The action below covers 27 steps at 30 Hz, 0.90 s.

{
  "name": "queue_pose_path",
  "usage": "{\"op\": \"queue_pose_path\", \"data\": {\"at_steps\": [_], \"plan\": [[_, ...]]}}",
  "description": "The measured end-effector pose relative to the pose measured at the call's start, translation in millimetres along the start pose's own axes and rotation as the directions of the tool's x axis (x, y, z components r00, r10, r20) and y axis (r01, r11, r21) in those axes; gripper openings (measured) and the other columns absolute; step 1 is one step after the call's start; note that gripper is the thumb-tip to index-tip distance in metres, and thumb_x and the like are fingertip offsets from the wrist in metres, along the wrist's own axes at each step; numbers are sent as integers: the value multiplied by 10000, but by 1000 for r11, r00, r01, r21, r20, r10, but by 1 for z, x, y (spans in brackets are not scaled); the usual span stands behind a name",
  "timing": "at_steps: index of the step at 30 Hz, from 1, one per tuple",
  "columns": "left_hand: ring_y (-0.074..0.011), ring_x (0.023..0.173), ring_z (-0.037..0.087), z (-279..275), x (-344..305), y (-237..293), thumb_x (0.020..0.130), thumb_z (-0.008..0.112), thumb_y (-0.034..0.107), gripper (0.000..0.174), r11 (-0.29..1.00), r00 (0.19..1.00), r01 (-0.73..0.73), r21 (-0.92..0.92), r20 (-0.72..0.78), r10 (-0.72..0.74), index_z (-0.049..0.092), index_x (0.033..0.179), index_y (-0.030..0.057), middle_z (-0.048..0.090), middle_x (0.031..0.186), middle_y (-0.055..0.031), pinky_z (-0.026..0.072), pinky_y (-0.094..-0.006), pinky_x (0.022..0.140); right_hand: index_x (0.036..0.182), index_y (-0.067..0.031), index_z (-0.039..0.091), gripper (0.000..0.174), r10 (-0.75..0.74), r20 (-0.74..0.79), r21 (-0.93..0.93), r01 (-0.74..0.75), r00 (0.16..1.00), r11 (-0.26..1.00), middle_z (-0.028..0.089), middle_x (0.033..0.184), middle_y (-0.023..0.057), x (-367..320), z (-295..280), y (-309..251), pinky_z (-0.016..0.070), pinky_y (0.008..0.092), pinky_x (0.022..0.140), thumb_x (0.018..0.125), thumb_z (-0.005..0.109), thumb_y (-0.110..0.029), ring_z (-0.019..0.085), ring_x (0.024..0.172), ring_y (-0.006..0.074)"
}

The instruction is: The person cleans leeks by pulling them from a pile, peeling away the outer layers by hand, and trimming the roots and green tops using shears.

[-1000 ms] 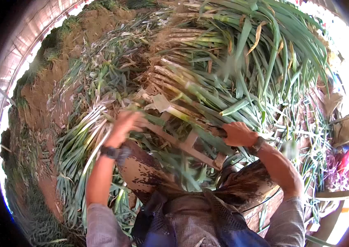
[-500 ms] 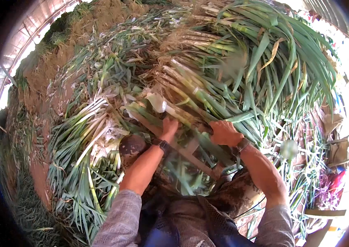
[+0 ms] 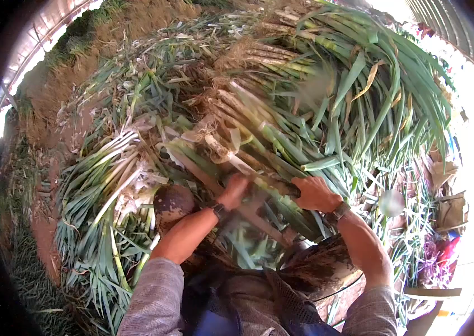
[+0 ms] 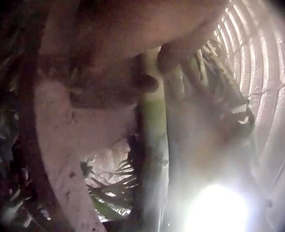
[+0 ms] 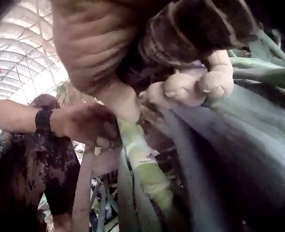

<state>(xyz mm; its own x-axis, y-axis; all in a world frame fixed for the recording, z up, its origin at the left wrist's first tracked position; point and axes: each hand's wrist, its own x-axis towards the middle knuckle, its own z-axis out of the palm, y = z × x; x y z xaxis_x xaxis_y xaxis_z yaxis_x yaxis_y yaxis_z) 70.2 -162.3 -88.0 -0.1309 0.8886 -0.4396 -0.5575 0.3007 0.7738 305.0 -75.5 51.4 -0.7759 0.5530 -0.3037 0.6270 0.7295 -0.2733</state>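
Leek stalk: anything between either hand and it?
Nothing visible. The left hand and the right hand both grip the leek stalk directly, with the leek pile behind it.

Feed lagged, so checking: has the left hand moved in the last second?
Yes. The left hand moved rightward, away from the trimmed leek pile, onto the leek stalk.

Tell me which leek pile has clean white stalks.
The pile on the person's left, by the knee: its stalks are clean and white. The big pile ahead shows brown, rooty ends.
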Motion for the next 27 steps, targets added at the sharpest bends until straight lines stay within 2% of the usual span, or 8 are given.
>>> {"op": "queue_pose_path", "data": {"at_steps": [2,4,7,11,13,16,20,27], "plan": [[-143,744,596,-1,2,-13,950,601,196,198,997,995,83,7,46,-83,605,1068,36,618,903,-38,506,-328,610,1127,-34,592,429,30,-67,-47,-34,997,998,648,954,248,-6,8,3,434,495,847,761,647,-251,589,969,417],[-145,725,613,3,1,-21,949,618,235,212,989,975,-118,89,200,99,627,1047,47,628,861,-38,512,-325,581,1126,-32,585,428,51,-145,-96,-66,988,993,647,933,241,-8,10,5,434,491,841,759,645,-244,591,966,411],[-149,676,623,-3,9,-42,962,601,250,236,898,895,-281,338,430,118,635,1095,57,639,838,-45,519,-310,557,1062,-39,602,363,-54,-44,-155,47,998,987,658,829,198,-6,9,-4,504,472,740,730,633,-183,652,796,373],[-154,612,613,-1,20,-59,988,529,194,243,813,892,-425,398,335,303,641,947,-17,636,761,-84,480,-313,537,1078,-34,572,397,18,-180,-163,-48,984,985,652,826,195,-7,14,3,481,493,732,709,646,-159,639,803,388],[-147,568,599,10,4,-36,959,589,227,252,959,956,-154,237,279,85,654,891,-7,637,719,-84,481,-313,516,1171,-54,536,488,79,-17,-134,-80,997,988,646,924,209,-3,20,10,425,515,825,762,684,-274,595,940,426],[-144,542,589,13,2,-37,914,663,270,270,997,989,6,71,150,-16,645,818,18,630,688,-83,472,-314,489,1166,-67,541,468,36,-93,-112,-47,995,993,643,945,215,-6,23,7,422,520,827,745,665,-230,592,953,429],[-146,536,581,28,-7,-23,870,718,314,297,999,986,10,36,163,-16,623,821,38,621,691,-69,459,-310,471,1130,-67,541,430,33,58,-107,-27,998,994,637,960,226,0,15,-9,424,517,827,732,640,-197,588,963,423],[-150,515,554,27,-13,-18,883,699,334,315,1000,985,13,14,171,-16,592,928,41,580,674,-50,450,-293,458,1094,-72,553,365,31,-42,-13,-32,999,999,641,959,213,11,11,-22,425,515,831,766,617,-217,599,952,423]]}}
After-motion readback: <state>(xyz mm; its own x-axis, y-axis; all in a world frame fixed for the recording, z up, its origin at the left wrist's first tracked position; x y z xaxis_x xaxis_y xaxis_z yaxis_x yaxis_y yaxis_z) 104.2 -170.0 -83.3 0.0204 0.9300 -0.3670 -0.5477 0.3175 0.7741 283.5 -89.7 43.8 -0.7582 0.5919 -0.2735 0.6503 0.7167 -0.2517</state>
